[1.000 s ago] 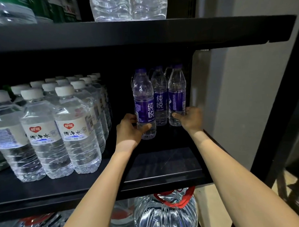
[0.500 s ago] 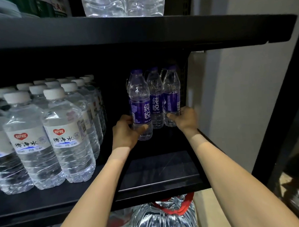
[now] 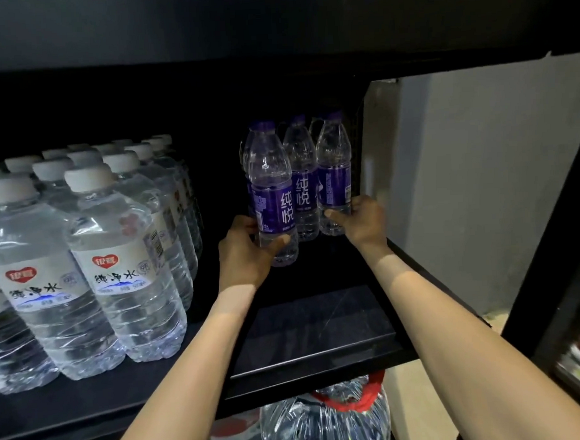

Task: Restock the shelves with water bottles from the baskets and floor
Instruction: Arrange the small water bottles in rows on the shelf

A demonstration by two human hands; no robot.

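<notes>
Front purple-label bottle point(image 3: 273, 200) is upright near the back right of the black shelf point(image 3: 320, 335). The left hand point(image 3: 247, 255) is wrapped round its lower half, thumb across the front. The right hand point(image 3: 362, 223) curls round the rightmost purple bottle point(image 3: 335, 184) the same way. White-cap bottles point(image 3: 124, 260) fill the left side.

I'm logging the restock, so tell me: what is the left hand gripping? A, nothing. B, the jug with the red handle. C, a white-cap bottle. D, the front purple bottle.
D: the left hand is curled round the lower part of the front purple bottle, thumb across its front; the right hand grips the right purple bottle.
</notes>
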